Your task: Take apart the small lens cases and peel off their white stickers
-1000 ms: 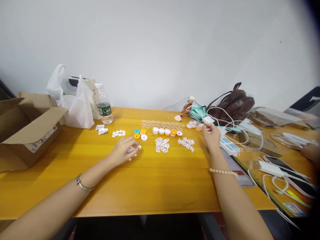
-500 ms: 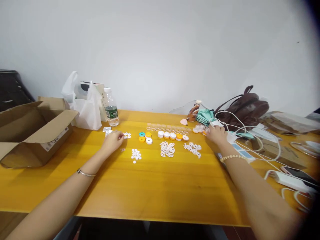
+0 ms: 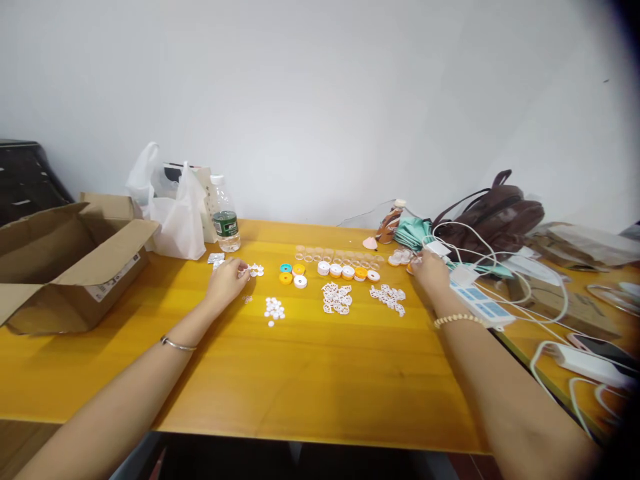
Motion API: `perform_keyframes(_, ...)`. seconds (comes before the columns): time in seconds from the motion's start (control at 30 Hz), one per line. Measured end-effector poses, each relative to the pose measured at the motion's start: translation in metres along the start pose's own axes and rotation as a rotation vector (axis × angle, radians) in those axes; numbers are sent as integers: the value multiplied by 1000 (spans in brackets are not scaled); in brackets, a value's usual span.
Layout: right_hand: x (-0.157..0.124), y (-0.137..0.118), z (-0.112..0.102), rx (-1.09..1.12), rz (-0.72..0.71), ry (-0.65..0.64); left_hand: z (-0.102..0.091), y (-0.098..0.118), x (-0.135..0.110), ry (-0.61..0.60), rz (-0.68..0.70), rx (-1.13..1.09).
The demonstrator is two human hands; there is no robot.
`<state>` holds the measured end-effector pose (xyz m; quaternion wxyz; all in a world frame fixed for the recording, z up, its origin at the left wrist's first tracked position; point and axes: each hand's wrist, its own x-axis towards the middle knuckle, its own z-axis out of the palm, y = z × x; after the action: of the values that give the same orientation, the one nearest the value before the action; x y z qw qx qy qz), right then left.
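My left hand (image 3: 226, 283) rests on the yellow table (image 3: 310, 373), its fingers curled at a cluster of small white pieces (image 3: 255, 270) beside crumpled foil bits (image 3: 215, 258). My right hand (image 3: 431, 273) reaches to the far right of the layout, fingers closed near an orange and white cap (image 3: 411, 267); what they pinch is too small to name. Between the hands lie a pile of white discs (image 3: 273, 309), two piles of white lacy rings (image 3: 337, 298) (image 3: 388, 296), a row of coloured and white round caps (image 3: 330, 270), and clear little cups (image 3: 330, 254) behind.
An open cardboard box (image 3: 65, 263) stands at the left. White plastic bags (image 3: 173, 213) and a water bottle (image 3: 225, 215) sit at the back. A brown bag (image 3: 493, 213), teal cloth (image 3: 413, 231), a power strip (image 3: 480, 305) and tangled white cables (image 3: 550, 300) crowd the right.
My left hand left the white disc pile and moved back-left to the small white pieces. My right hand moved slightly farther toward the caps. The view shifted left.
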<state>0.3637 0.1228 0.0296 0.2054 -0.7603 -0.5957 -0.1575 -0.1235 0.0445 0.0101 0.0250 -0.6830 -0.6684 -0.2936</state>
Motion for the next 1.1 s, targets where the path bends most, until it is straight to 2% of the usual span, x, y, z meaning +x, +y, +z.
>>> perform_keyframes(0.1,-7,-12,-17,138,-25,93,-2,14,-5,107,96,-122)
perform_keyframes(0.2,-25,-38,-42,353,-142,82,-4,36,-15,128,250,-254)
perform_keyframes(0.27,-43,-62,-57,583,-248,-51,-5,52,-24,95,363,-302)
perform_keyframes(0.33,-67,-89,-71,845,-362,-297,-6,66,-34,45,492,-314)
perform_keyframes(0.37,-80,-101,-77,936,-410,-434,-6,72,-39,24,550,-306)
perform_keyframes(0.43,-106,-123,-87,1035,-488,-585,-6,83,-50,-17,637,-285)
perform_keyframes(0.53,-138,-146,-96,1085,-527,-669,-7,94,-63,-99,678,-293)
perform_keyframes(0.6,-153,-154,-97,1088,-518,-677,-6,99,-70,-152,682,-307)
perform_keyframes(0.77,-172,-158,-86,1105,-439,-684,1,105,-77,-199,622,-341)
perform_keyframes(0.87,-179,-157,-77,1063,-424,-697,5,107,-79,-281,624,-346)
perform_keyframes(1.0,-187,-155,-76,978,-479,-697,5,106,-80,-420,671,-395)
perform_keyframes(1.1,-187,-152,-85,978,-617,-730,2,102,-79,-522,691,-528)
